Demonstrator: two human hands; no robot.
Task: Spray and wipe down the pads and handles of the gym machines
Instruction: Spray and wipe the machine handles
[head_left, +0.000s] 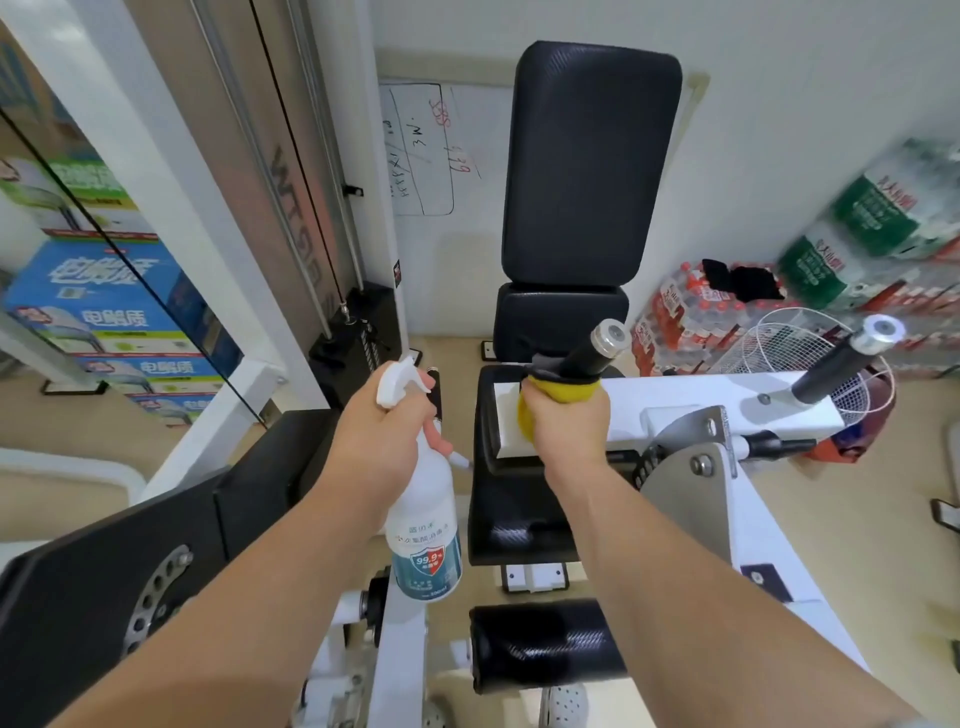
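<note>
Left hand (382, 434) clamped round the neck of a white spray bottle (423, 525), index finger over the white trigger head. Bottle hanging nearly upright, long axis top to bottom, base tilted slightly right; nozzle aimed away, toward the wall. Label in teal and white with a red-and-blue shield reading "99.9%"; Chinese characters above it too soft to read, small print at the base possibly "500ml".

Right hand (563, 421) closed on a yellow cloth (545, 402) wrapped round the near handle (592, 356), a black grip with a silver end cap, slanting up and to the right. Second handle (844, 361) lying parallel, near the right end of the white machine arm (691, 395).

Black back pad (589, 166) upright beyond. Whiteboard (431, 150) on the wall with "3W." legible.
</note>
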